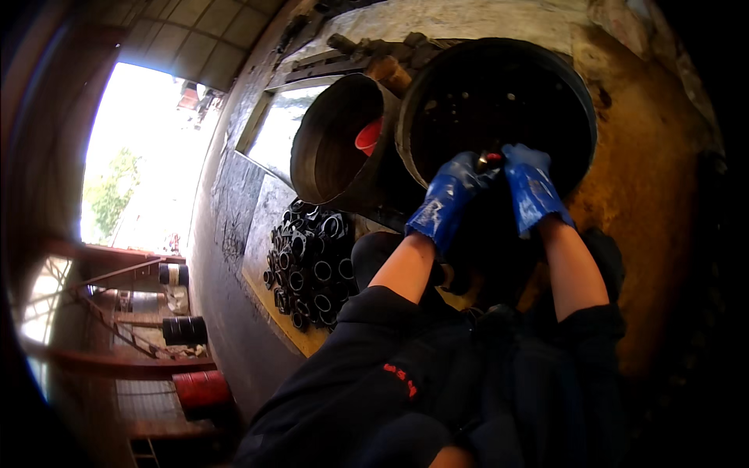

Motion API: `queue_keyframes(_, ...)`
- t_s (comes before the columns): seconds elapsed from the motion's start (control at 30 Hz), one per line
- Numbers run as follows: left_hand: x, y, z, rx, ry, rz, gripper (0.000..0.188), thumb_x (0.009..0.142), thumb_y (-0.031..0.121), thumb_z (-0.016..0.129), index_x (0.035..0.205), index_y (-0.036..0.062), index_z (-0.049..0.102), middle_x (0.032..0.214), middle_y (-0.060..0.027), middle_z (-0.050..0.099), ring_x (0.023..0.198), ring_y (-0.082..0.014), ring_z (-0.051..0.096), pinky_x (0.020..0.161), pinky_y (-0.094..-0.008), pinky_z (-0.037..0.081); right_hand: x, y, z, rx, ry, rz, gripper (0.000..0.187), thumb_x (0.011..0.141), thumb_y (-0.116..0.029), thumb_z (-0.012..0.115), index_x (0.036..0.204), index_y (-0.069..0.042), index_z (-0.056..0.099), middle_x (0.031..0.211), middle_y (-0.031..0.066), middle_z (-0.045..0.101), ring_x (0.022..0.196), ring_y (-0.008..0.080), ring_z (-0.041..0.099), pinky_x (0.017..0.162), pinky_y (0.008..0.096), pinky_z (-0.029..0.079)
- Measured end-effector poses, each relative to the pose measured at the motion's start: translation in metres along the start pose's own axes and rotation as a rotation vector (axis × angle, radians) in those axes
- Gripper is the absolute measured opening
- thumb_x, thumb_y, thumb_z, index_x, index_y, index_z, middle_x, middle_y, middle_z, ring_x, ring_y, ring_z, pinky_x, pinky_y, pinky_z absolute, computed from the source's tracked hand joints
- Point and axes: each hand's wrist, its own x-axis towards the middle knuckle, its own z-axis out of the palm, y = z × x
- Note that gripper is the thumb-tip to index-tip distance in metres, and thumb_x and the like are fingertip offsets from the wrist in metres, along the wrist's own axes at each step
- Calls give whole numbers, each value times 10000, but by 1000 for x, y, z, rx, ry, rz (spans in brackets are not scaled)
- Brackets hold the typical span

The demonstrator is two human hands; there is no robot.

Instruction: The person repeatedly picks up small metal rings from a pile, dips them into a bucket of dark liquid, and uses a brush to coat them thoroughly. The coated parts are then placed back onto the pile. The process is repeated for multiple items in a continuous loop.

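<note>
A red cup (368, 137) lay in the small drum (321, 152). Over the big drum (406, 129), my left fingers (466, 162) and right fingers (516, 154) gripped a shiny bit (489, 160); I couldn't tell which way it pointed.

Gloves (441, 204) blue, white-smeared; rings (322, 271) black; container (367, 138) red.

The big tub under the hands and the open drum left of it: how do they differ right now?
The big tub looks wider across the mouth than the drum. The tub is very dark inside with scattered pale specks, while the drum shows a lit grey-brown wall and a red container. The left hand and right hand are at the tub, neither at the drum. Both are round and open-mouthed.
</note>
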Motion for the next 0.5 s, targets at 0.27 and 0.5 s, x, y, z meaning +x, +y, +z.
queue_keyframes(0.27,-7,-5,-11,9,-28,30,615,860,548,748,1159,12,705,1127,-231,725,1087,-379,691,954,-422,546,29,6,33,67,126,7,292,1031,-224,468,1244,-203,667,1229,57,700,1109,266,705,924,402,563)
queue_keyframes(0.5,3,-6,-4,38,4,68,638,829,602,743,1098,23,723,1058,-230,738,1028,-390,706,917,-441,556,70,28,64,349,191,88,286,1023,-233,445,1162,-184,691,1167,111,723,1097,306,700,930,399,554)
